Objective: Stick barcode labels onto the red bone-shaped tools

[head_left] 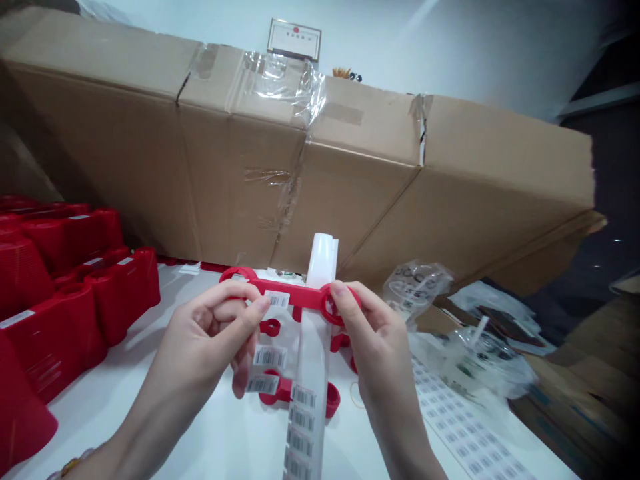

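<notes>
My left hand [210, 340] and my right hand [375, 347] both grip a red plastic holder [295, 295] with ring-shaped ends, lifted above the white table. My left fingers curl at its left ring, and my right thumb and fingers pinch its right ring. A barcode sticker [277, 299] sits on the holder's bar near my left thumb. Further stickers [269, 357] appear between my hands. A long strip of barcode labels [305, 420] hangs down from a white paper roll [321, 261] behind the holder. More red rings [295, 393] lie below, partly hidden by the strip.
Stacked red plastic containers [65, 287] with white labels fill the left. A large taped cardboard box [300, 153] stands behind. To the right lie clear plastic bags of cups [475, 363] and a barcode label sheet [463, 427] on the table [225, 433], with loose cardboard [565, 393] beyond.
</notes>
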### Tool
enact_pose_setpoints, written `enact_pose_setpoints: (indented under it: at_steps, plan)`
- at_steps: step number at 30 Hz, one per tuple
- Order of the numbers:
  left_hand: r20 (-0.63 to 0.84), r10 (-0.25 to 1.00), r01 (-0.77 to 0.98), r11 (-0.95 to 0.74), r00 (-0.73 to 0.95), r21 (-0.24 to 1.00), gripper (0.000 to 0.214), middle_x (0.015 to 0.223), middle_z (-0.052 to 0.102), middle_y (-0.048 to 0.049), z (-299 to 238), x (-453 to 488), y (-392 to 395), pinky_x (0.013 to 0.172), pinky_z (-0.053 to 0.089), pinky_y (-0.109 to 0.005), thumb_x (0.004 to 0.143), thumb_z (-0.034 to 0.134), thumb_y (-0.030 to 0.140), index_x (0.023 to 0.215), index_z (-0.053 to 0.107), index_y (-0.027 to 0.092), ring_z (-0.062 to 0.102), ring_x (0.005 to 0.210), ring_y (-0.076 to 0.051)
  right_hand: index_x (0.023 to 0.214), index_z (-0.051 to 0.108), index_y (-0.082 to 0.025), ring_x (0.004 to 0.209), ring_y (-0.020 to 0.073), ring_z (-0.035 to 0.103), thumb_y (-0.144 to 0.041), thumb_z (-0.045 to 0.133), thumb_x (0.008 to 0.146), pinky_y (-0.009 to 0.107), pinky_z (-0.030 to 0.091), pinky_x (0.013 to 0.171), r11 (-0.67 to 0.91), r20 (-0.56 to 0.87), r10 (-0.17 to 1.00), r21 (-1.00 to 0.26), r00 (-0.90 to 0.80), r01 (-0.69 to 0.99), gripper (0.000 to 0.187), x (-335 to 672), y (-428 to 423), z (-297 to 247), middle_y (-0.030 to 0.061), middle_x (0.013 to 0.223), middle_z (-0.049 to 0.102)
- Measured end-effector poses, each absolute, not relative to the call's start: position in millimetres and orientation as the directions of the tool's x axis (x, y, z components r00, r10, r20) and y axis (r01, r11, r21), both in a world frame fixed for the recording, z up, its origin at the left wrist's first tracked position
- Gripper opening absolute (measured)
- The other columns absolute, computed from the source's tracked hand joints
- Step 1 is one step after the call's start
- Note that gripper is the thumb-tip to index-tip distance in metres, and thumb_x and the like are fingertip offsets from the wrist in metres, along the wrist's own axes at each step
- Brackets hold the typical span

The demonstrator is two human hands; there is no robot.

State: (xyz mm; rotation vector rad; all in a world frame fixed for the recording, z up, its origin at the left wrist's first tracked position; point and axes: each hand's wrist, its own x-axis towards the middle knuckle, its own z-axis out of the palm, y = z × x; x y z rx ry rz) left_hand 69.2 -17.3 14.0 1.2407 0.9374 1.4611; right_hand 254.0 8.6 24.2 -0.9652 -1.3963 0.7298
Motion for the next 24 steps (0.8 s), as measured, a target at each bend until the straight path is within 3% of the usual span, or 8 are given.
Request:
enact_pose_setpoints:
  at_steps: [5,11,24]
  plan:
    - [0.197,0.978,-0.148,-0.205,-0.067,0.967,0.019,0.041,0.055,0.0096,20.7,71.9,-25.5,0.037,0.041,-0.016,0.090,0.071,0.042,0.086,0.069,0.024,0.046,0.032,-0.007,0.071,0.064,-0.022,0.049,0.0087,0.038,-0.055,0.069,0.092,0.022,0.030,0.041,0.450,0.455,0.889,-0.888,0.040,0.098,0.039,253.3,4.2,26.7,-0.0042,0.062,0.051]
    - [0.228,0.970,-0.067,-0.233,-0.081,0.970,0.023,0.038,0.057,0.0105,17.8,71.0,-25.8,0.059,0.048,-0.016,0.089,0.072,0.048,0.088,0.069,0.025,0.048,0.037,-0.005,0.074,0.068,-0.022,0.052,0.0094,0.042,-0.054,0.070,0.092,0.021,0.029,0.040,0.465,0.468,0.883,-0.883,0.047,0.062,0.037,250.6,1.5,28.0,-0.0037,0.062,0.052]
    - [0.193,0.978,-0.102,-0.201,-0.084,0.974,0.025,0.038,0.056,0.0100,15.4,74.5,-24.6,0.056,0.045,-0.020,0.090,0.072,0.050,0.089,0.070,0.025,0.048,0.038,-0.007,0.073,0.066,-0.022,0.055,0.0102,0.040,-0.052,0.069,0.093,0.023,0.028,0.044,0.500,0.511,0.855,-0.858,0.091,0.117,0.036,245.5,-2.3,27.9,-0.0037,0.063,0.050]
